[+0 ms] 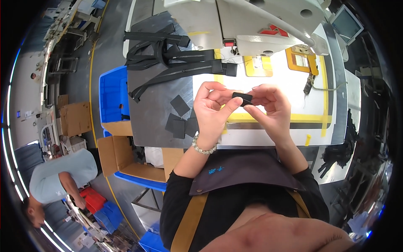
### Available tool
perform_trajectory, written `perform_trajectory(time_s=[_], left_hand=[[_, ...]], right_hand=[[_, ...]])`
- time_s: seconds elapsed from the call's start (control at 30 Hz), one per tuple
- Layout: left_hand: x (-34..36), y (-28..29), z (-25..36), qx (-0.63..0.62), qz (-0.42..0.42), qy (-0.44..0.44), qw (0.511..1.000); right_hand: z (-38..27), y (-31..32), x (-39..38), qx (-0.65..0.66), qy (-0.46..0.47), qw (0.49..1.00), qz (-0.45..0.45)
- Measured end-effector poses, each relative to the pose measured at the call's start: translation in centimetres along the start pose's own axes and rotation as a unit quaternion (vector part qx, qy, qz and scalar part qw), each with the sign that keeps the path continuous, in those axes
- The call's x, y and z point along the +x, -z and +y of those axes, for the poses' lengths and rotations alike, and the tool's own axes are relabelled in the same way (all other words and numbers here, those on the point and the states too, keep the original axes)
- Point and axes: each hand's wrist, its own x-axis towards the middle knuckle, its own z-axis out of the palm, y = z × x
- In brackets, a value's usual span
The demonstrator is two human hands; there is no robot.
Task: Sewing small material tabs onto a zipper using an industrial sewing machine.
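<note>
Two bare hands — the left hand (212, 111) and the right hand (273, 107) — pinch one small black rectangular piece (242, 99), each grip closed on it with thumb and fingers. It is held above a white sheet edged with yellow tape (289, 96), near the pale sewing machine (197, 21). Flat black square patches (180, 105) and tangled black straps (184, 67) lie leftward on the grey metal table (151, 122).
</note>
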Motion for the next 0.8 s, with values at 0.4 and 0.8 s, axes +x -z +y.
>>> perform_trajectory(time_s=[0.4,0.8], left_hand=[[0.13,-0.58,0.01,0.016,0.023,-0.007,1.0],[0.17,-0.61,0.02,0.028,0.044,0.002,0.999]], right_hand=[[-0.17,-0.24,0.46,0.065,-0.027,0.997,0.031],[0.24,0.13,0.57,0.115,-0.127,0.985,0.008]])
